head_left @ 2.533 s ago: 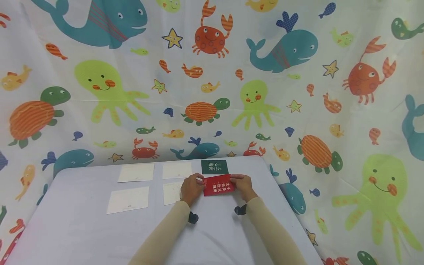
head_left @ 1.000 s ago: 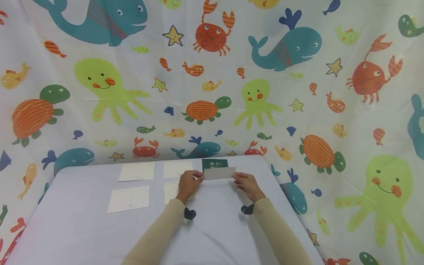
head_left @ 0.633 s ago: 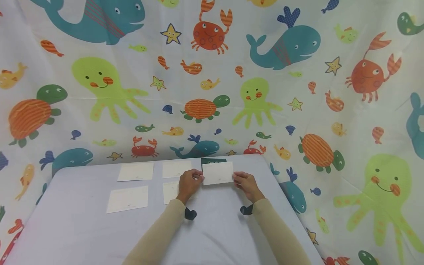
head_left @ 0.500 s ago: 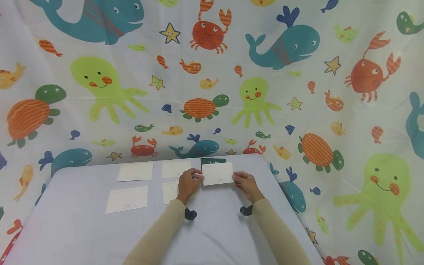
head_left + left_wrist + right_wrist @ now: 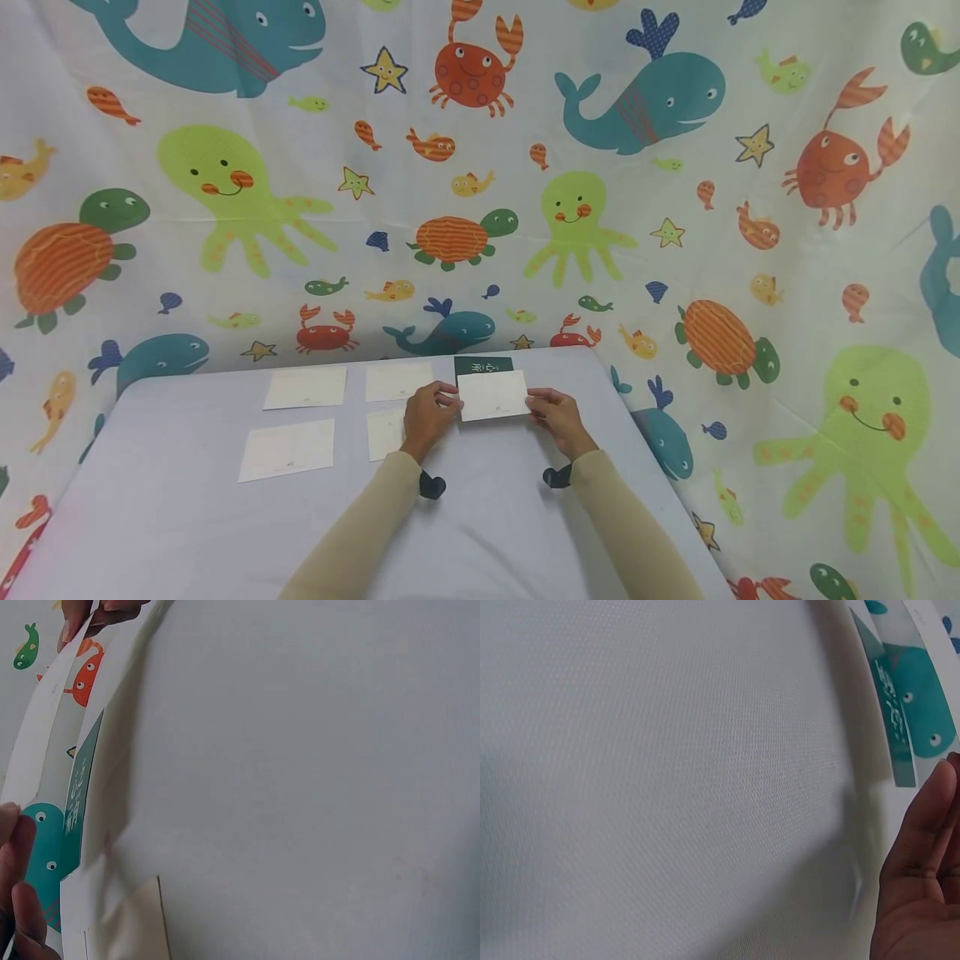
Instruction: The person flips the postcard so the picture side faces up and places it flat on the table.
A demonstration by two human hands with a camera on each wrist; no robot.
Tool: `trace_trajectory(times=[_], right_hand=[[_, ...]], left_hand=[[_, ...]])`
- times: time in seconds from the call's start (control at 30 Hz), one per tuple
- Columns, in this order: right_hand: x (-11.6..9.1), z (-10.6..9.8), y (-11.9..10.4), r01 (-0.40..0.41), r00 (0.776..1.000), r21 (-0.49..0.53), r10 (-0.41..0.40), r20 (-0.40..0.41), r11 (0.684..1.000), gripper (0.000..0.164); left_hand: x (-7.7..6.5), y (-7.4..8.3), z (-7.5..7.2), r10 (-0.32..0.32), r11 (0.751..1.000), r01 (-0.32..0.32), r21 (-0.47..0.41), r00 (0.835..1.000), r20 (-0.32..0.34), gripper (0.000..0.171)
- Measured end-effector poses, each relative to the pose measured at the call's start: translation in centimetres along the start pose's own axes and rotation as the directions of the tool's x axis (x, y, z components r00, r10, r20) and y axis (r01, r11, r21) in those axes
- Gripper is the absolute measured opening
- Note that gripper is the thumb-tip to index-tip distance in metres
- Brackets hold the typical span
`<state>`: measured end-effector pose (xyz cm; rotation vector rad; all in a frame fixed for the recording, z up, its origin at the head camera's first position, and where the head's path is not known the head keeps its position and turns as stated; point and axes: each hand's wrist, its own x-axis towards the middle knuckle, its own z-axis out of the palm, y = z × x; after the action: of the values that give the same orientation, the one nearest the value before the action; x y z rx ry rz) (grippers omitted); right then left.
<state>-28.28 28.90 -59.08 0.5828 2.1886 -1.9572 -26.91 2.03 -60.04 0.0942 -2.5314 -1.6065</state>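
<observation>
A white-backed card (image 5: 492, 396) is held up between both hands, its plain side with a small printed mark facing the head camera. My left hand (image 5: 429, 421) pinches its left edge, and my right hand (image 5: 561, 421) pinches its right edge. In the left wrist view the card (image 5: 41, 727) appears as a narrow strip, lifted off the table. Behind it lies a dark green card (image 5: 483, 364) with pale characters, partly covered in the head view. The green card (image 5: 891, 712) shows again in the right wrist view.
White cards lie to the left: one at far left back (image 5: 305, 388), one nearer (image 5: 287, 450), one at middle back (image 5: 398, 381), and one (image 5: 385, 434) partly behind my left hand. They rest on a white-covered table (image 5: 187, 517). A sea-animal curtain (image 5: 480, 167) hangs behind.
The card earlier showed its red face with characters; it has been turned so its white back faces the head camera. In the last half second it has tilted and lowered slightly, uncovering more green.
</observation>
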Motion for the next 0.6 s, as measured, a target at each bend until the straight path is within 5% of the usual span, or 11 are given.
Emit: trace_trajectory(times=[0.6], right_hand=[[-0.21,0.16,0.17,-0.001,1.000,-0.034,0.001,-0.016,0.999,0.027]], left_hand=[[-0.08,0.44,-0.27,0.000,0.999,0.000,0.037,1.000,0.012,0.018]])
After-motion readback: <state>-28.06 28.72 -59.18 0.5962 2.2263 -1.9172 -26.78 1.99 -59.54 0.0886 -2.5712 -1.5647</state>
